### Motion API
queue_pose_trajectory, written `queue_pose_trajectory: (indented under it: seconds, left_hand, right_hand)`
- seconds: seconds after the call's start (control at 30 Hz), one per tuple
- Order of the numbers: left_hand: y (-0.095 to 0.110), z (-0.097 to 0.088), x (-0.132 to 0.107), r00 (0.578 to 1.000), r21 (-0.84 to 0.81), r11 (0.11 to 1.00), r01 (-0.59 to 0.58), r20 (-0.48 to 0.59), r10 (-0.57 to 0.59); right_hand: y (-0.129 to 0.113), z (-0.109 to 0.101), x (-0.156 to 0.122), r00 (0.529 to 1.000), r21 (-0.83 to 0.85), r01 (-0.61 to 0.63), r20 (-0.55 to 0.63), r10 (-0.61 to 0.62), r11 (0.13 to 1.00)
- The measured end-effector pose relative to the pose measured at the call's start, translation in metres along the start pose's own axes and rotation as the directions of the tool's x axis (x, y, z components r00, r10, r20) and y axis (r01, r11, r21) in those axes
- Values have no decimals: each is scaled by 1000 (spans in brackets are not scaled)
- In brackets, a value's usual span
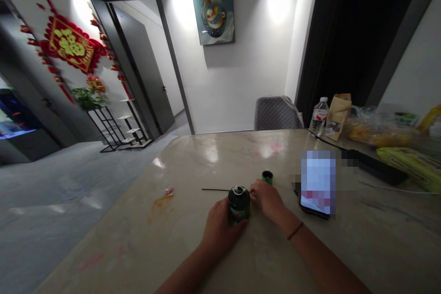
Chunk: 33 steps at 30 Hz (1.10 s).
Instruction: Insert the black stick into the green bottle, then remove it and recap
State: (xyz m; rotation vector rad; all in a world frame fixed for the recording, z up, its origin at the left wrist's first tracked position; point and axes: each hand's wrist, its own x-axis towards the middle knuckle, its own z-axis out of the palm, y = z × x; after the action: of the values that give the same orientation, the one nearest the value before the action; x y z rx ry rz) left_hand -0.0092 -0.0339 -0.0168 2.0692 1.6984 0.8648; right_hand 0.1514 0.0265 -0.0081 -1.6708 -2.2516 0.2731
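A small dark green bottle with a pale top stands upright on the table, and my left hand is wrapped round its left and near side. Just right of the bottle, my right hand has its fingers pinched together; what they hold, if anything, is hidden. A thin dark stick lies level behind the bottle, pointing left, its right end out of sight. Behind my right hand sits a small green cap, its dark hollow side facing up.
A lit phone, its screen blurred, is to the right on the table. Farther right are a water bottle, a paper bag, a black bar-shaped object and a green packet. A crumpled scrap lies left.
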Motion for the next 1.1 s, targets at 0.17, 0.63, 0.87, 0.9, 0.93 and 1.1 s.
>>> queue_pose_trajectory:
  seconds: [0.17, 0.63, 0.87, 0.9, 0.93, 1.1]
  left_hand:
    - [-1, 1, 0, 1000, -2, 1000, 3, 5, -3]
    - [0, 0, -1, 1000, 8, 1000, 0, 3, 0]
    - [1, 0, -1, 1000, 20, 1000, 3, 2, -3]
    - [1, -1, -1, 1000, 25, 1000, 9, 3, -9]
    - [2, -1, -1, 1000, 29, 999, 14, 4, -14]
    - [3, -2, -2, 1000, 16, 1000, 7, 21, -7]
  right_hand:
    - [-1, -5, -2, 1000, -50, -15, 10, 16, 999]
    - [-5, -41, 9, 987, 792, -122, 33, 158, 599]
    - [-19, -65, 1, 975, 921, 88, -157, 155, 379]
    - [-22, -66, 0, 973, 914, 113, -181, 143, 391]
    - [-24, -67, -2, 970, 904, 130, -201, 136, 407]
    - [-32, -60, -4, 967, 837, 121, -220, 127, 533]
